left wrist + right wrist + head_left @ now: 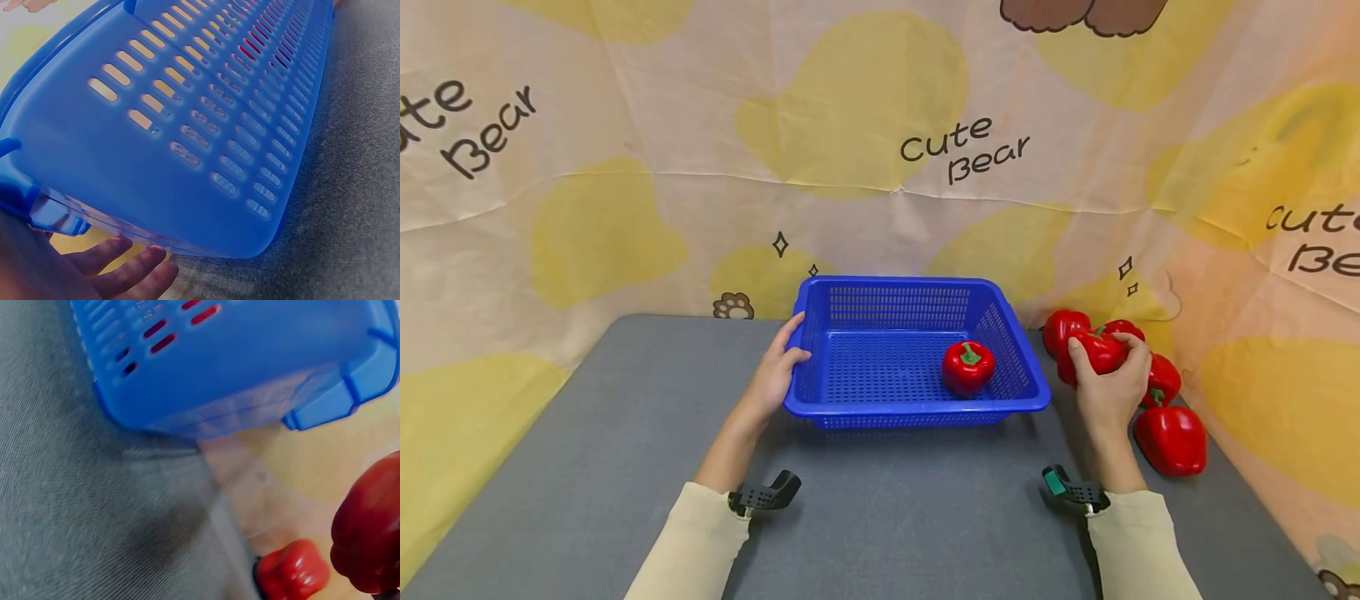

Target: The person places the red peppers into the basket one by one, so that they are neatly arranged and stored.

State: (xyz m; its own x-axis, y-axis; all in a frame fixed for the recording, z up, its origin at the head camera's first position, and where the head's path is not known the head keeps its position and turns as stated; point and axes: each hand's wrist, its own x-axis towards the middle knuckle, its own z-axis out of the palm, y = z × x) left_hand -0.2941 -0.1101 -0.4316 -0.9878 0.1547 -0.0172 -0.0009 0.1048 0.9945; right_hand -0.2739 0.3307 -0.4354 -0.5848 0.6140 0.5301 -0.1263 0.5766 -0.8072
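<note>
A blue plastic basket (917,408) with slotted walls stands on the grey table, with one red bell pepper (967,369) in its right half. My left hand (771,373) grips the basket's left rim, the thumb on the inner side; in the left wrist view several fingers (134,270) reach below the rim, outside the wall. To the right of the basket, my right hand (1112,387) holds another red bell pepper (1097,352) between thumb and fingers. The right wrist view shows this held pepper (372,525) at its right edge; the hand itself is out of that view.
Several more red bell peppers sit near the table's right edge, among them a front pepper (1171,442) and a back pepper (1064,329). A printed cloth (850,125) hangs behind the grey table (917,517) and along its right side.
</note>
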